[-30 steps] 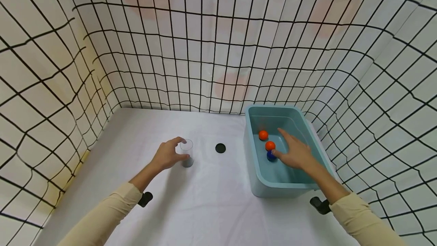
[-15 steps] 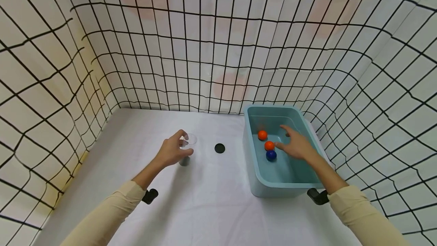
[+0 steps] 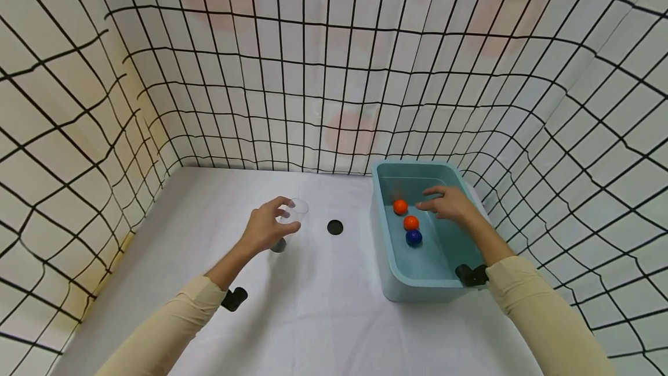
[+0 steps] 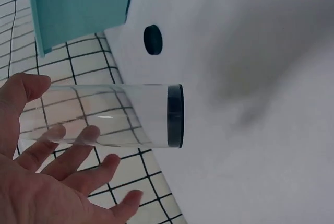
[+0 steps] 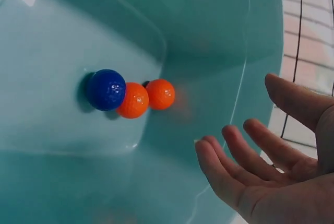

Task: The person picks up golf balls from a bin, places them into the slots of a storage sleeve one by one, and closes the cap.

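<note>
Left wrist view: clear cylinder (image 4: 104, 117) held beside the teal bin (image 4: 83, 10)

The left hand (image 3: 265, 226) holds the cylinder to the left of the bin, with the thumb on one side and two fingertips on the opposite side, close to the rim end; two more fingers stand off from the wall. The relation that matters, I judge, is the long axis: in the head view it is inclined, so that the rim leans toward the bin and the black end cap (image 4: 175, 116) points away from it. A loose black disc (image 3: 335, 227) lies between cylinder and bin.

The right hand (image 3: 443, 204) is over the bin, its fingers apart with nothing between them. It is the nearer hand to the blue golf ball (image 5: 106, 89), the orange golf ball (image 5: 133, 100) next to it and the second orange golf ball (image 5: 160, 94), farther toward the bin's back wall.

In the head view the transparent wall almost disappears, and the left hand covers part of it. I cannot tell whether the end cap touches the white cloth (image 3: 323, 306). The height of the right fingertips over the bin's floor is also hard to judge. The left wrist view cuts off much of the bin.
</note>
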The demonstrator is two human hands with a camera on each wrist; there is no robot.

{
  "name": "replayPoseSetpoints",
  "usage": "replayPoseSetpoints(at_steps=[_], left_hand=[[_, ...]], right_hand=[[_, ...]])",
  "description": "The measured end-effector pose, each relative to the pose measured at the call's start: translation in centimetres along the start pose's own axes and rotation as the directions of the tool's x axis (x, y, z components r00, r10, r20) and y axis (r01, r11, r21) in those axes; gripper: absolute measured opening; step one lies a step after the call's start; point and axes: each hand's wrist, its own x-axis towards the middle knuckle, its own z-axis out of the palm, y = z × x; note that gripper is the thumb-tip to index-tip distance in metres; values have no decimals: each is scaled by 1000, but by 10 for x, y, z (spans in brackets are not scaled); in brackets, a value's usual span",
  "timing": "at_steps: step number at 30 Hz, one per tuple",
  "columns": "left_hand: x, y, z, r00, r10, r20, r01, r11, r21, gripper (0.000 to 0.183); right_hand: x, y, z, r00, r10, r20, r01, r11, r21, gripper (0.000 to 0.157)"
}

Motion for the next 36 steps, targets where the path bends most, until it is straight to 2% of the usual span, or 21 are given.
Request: replayPoseSetpoints(at_steps=[3,7,13,18,22,32,36], left_hand=[[-1,1,-1,1000,-12,-4,12,1000,1,45],[-1,1,0,999,-29,-14,29,1000,7,46],[0,3,2,999,5,-42,-4,1000,5,50],[1,3,2,998,28,-52,-28,1000,-9,52],[1,4,2,998,32,-62,-33,999,-23,54],[2,10,2,997,-10,-73,9,1000,-18,58],[2,10,3,997,-21,-76,19,1000,-21,58]], right_hand=[[10,0,0,998,58,39,-62,993,96,67],[23,7,0,989,125,85,-136,980,148,65],[42,22,1,954,245,171,-283,925,252,59],[54,36,2,923,296,246,-358,894,269,54],[58,43,3,905,333,264,-401,874,274,55],[64,51,17,878,372,300,-450,855,258,59],[67,58,22,873,395,287,-466,850,246,56]])
